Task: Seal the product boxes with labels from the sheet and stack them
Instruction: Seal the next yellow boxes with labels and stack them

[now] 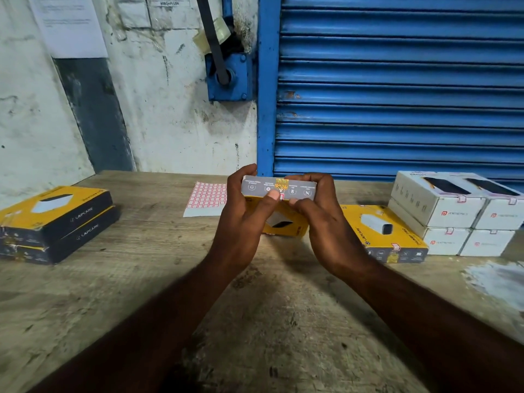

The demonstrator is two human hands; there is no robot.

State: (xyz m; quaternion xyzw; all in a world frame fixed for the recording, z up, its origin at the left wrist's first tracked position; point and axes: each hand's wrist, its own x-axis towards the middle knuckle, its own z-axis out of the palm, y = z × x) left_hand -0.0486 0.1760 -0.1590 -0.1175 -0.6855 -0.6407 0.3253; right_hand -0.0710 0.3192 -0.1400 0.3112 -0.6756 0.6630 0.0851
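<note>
**Item in hand:** one yellow product box (297,190), held at the middle of the worktop (141,279). Its grey end panel faces the person (gold foil sticker (281,183) at its centre). Whether the lower edge rests on the worktop, I cannot tell.

**Left hand** (243,214): fingers (247,169) curled round the box's left end, thumb pressed on a small red-edged label (282,197) at the panel's lower edge.

**Right hand** (323,222): fingers curled round the right end, thumb tip just beside the same label.

**Label sheet** (207,199): white, with a grid of red-edged labels. It lies flat on the worktop just behind the left hand, partly hidden by it.

**Left of worktop:** two yellow-and-black boxes (56,222), one stacked on the other.

**Right of the hands:** one flat yellow box (382,231), with a red-edged label over its near edge.

**Far right:** white boxes (453,214) in two layers, just beside the flat yellow box, with red-edged labels on their flaps.

**Behind:** blue roller shutter (397,80) and a roll of clear tape (212,31) hanging by the wall.
</note>
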